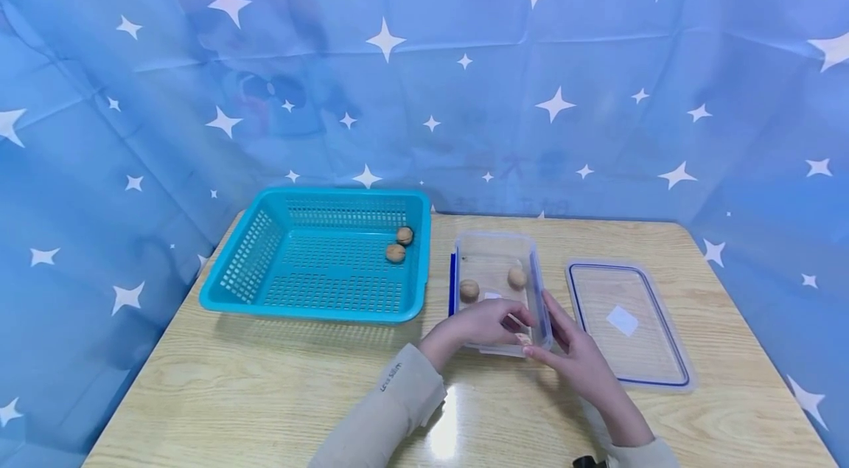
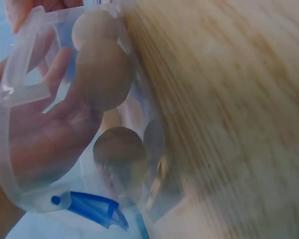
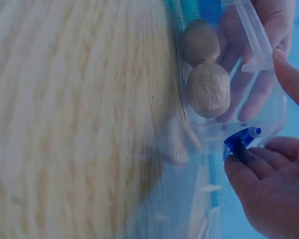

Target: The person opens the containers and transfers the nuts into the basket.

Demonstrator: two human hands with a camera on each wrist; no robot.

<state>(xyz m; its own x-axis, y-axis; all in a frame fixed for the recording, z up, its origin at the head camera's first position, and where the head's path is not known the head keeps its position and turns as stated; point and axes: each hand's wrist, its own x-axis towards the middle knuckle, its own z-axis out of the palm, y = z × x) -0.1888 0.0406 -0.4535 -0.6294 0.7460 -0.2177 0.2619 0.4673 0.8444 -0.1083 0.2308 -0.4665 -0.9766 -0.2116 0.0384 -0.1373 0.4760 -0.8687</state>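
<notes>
My left hand [image 1: 492, 322] reaches into the near end of a clear plastic food container [image 1: 494, 250], fingers loosely extended, no walnut visibly pinched. One walnut [image 1: 469, 290] lies at the container's left and another walnut [image 1: 517, 277] toward its right wall. The left wrist view shows more walnuts [image 2: 104, 74] through the plastic, beside that hand. At the near right corner my right hand [image 1: 582, 363] holds the container, thumb on the near rim and fingers along the right side. In the right wrist view, its fingertips touch a blue latch [image 3: 239, 141].
A turquoise basket [image 1: 315, 317] stands at the table's back left, with a walnut [image 1: 404, 235] and a second walnut [image 1: 395, 253] at its right side. The blue-edged clear lid [image 1: 606, 350] lies flat right of the container. A starred blue curtain [image 1: 424, 99] hangs behind the wooden table [image 1: 265, 394].
</notes>
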